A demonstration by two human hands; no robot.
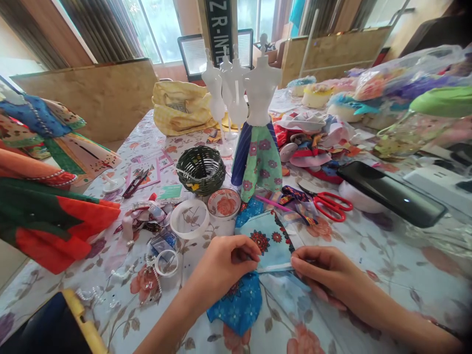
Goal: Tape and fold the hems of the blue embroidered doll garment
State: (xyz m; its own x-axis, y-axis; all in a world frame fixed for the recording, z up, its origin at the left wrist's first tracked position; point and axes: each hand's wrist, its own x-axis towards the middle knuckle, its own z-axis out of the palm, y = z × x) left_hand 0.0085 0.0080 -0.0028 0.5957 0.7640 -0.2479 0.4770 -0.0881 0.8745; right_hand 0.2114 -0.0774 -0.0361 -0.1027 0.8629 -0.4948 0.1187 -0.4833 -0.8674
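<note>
A light blue fabric piece (271, 241) with red flower prints lies on the flowered tablecloth in front of me. My left hand (221, 268) pinches its lower left edge, fingers closed on the cloth. My right hand (324, 278) pinches the lower right edge of the same piece, fingers pressed together. A darker blue fabric (239, 305) hangs below, between my wrists. Just beyond stands a white doll mannequin (260, 88) wearing a green flowered skirt (260, 164).
Red-handled scissors (328, 202) lie to the right, near a black phone (391, 192). A dark woven basket (201, 169), a flowered tape roll (223, 203) and a white ring (190, 219) sit ahead left. Fabric scraps pile at the back right; small doll dresses (44, 206) hang at the left.
</note>
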